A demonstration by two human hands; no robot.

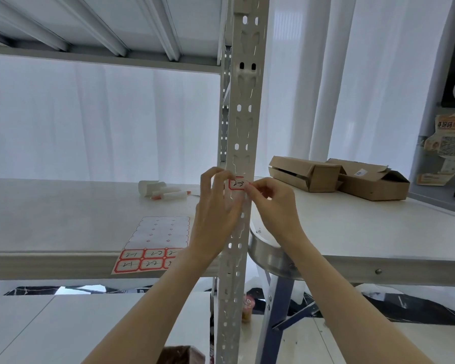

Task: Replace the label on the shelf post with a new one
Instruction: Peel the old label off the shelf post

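A white perforated shelf post [243,119] runs up the middle of the view. On it, at shelf height, sits a small red-bordered label [238,184] with handwritten digits. My left hand [217,206] reaches around the post's left side, its fingertips on the label's left edge. My right hand [271,203] pinches the label's right edge between thumb and forefinger. Whether the label is stuck flat or partly lifted cannot be told. A sheet of labels [155,243] lies on the shelf at lower left, its near rows written on, the far rows peeled.
On the white shelf board [63,219] lie a paper roll and markers with red caps [166,191]. Two open cardboard boxes [336,177] rest on a table [378,232] to the right. A round metal stool [271,256] stands just behind the post.
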